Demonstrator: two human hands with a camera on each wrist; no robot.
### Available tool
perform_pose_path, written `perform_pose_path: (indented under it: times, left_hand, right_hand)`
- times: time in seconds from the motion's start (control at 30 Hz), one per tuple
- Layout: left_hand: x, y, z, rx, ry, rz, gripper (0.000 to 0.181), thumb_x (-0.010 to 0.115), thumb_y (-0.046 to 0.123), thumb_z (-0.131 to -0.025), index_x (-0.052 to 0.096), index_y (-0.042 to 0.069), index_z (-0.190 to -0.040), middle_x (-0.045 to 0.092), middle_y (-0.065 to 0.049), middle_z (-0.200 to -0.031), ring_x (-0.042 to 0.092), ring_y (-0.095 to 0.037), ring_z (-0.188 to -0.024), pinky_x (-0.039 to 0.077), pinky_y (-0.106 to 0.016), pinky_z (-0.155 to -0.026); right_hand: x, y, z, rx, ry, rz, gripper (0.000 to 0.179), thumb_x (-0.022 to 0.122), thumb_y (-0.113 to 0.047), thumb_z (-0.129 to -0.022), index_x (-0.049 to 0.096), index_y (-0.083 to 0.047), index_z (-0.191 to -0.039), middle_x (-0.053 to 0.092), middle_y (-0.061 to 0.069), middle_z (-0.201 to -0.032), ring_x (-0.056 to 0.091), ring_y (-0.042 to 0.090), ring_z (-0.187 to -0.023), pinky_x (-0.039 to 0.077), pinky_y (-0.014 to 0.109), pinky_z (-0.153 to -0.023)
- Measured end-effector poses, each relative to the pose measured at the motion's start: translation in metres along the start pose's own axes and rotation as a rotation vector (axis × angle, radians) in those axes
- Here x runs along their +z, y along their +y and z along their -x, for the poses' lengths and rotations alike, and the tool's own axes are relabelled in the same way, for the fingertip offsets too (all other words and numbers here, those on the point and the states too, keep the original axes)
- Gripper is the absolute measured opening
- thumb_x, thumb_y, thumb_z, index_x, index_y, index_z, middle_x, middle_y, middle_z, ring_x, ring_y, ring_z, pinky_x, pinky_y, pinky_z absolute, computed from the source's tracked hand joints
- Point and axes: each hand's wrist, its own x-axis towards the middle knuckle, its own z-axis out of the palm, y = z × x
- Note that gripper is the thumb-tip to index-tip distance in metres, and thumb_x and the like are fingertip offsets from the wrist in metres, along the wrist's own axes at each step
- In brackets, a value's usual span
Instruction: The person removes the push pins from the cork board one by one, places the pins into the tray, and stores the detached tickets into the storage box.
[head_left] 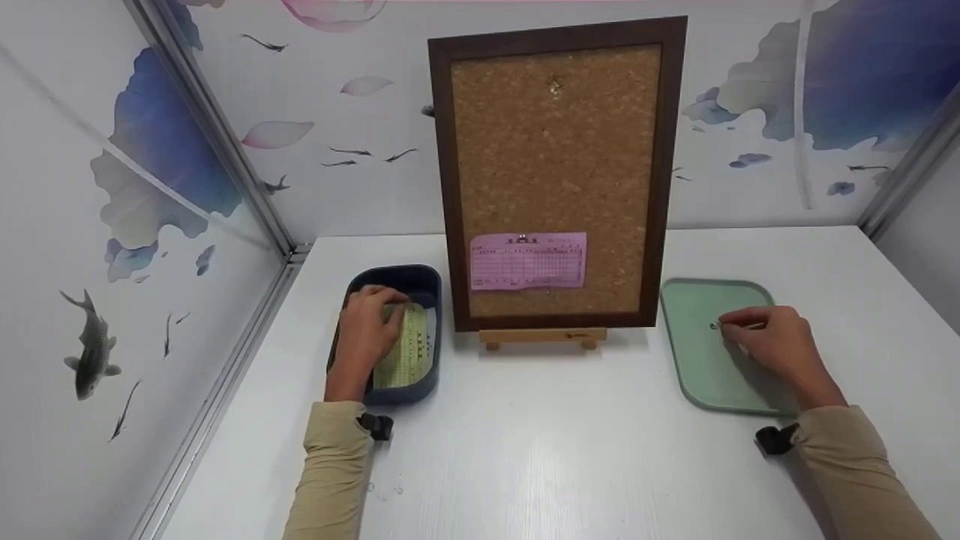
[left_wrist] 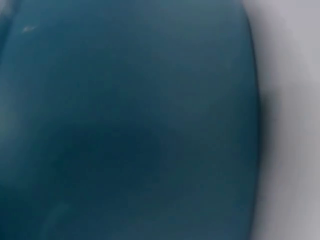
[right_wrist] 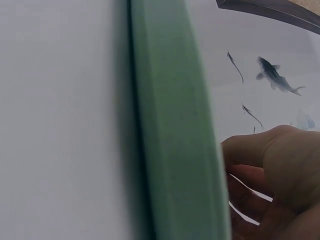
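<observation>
My left hand (head_left: 367, 326) reaches into a dark blue bin (head_left: 430, 386) and holds the upper edge of a yellow-green printed slip (head_left: 409, 352); the fingertips are partly hidden. Over a pale green tray (head_left: 694, 375), my right hand (head_left: 776, 345) pinches a small shiny pushpin (head_left: 714, 325) between thumb and finger. Between the two containers stands a framed corkboard (head_left: 555, 165). A pink printed slip (head_left: 527, 270) is fixed low on it by a pin at its top edge. The left wrist view shows only the bin's blurred outer wall (left_wrist: 140, 100).
A small wooden easel (head_left: 544, 335) supports the corkboard. Near the board's top sits a small shiny cluster (head_left: 555, 87), too small to make out. Printed wall panels (head_left: 360, 187) close off the back and left of the white table (head_left: 540, 442).
</observation>
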Motion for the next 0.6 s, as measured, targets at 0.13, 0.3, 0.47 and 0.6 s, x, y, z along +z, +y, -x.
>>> perform_pose_path:
  times: [0.13, 0.3, 0.47, 0.6]
  left_hand:
    - [0.0002, 0.001, -0.0012, 0.017, 0.026, 0.005, 0.014, 0.071, 0.014, -0.105, 0.083, 0.013, -0.113, 0.07, -0.017, -0.134, 0.062, -0.041, -0.129, 0.05, -0.061, -0.107]
    - [-0.0006, 0.0006, -0.0023, 0.025, 0.071, 0.03, 0.022, 0.071, 0.014, -0.105, 0.08, 0.013, -0.125, 0.061, -0.023, -0.151, 0.052, -0.046, -0.145, 0.044, -0.066, -0.116]
    - [-0.0028, 0.0026, -0.0043, 0.005, 0.087, 0.055, 0.033, 0.069, 0.014, -0.106, 0.073, 0.014, -0.139, 0.06, -0.021, -0.153, 0.052, -0.042, -0.146, 0.043, -0.062, -0.119]
    - [-0.0049, 0.0087, -0.0056, 0.011, 0.087, 0.088, 0.03, 0.069, 0.012, -0.106, 0.074, 0.013, -0.136, 0.065, -0.016, -0.145, 0.057, -0.037, -0.141, 0.046, -0.054, -0.119]
  right_hand:
    - [0.0006, 0.0004, 0.0008, -0.007, -0.01, 0.02, 0.029, 0.072, -0.029, -0.104, 0.082, -0.006, -0.12, 0.078, 0.021, -0.119, 0.063, 0.01, -0.089, 0.051, 0.023, -0.067]
    - [0.0001, 0.0017, 0.0024, -0.007, -0.013, 0.02, 0.03, 0.073, -0.03, -0.104, 0.082, -0.007, -0.12, 0.078, 0.02, -0.119, 0.063, 0.012, -0.091, 0.05, 0.023, -0.068]
    - [-0.0003, 0.0019, 0.0012, -0.022, -0.004, 0.025, 0.032, 0.073, -0.032, -0.104, 0.081, -0.005, -0.12, 0.077, 0.022, -0.119, 0.063, 0.012, -0.09, 0.051, 0.024, -0.067]
    - [0.0005, 0.0004, 0.001, -0.032, 0.011, 0.018, 0.035, 0.072, -0.034, -0.104, 0.08, -0.004, -0.121, 0.077, 0.023, -0.119, 0.064, 0.007, -0.085, 0.052, 0.024, -0.065]
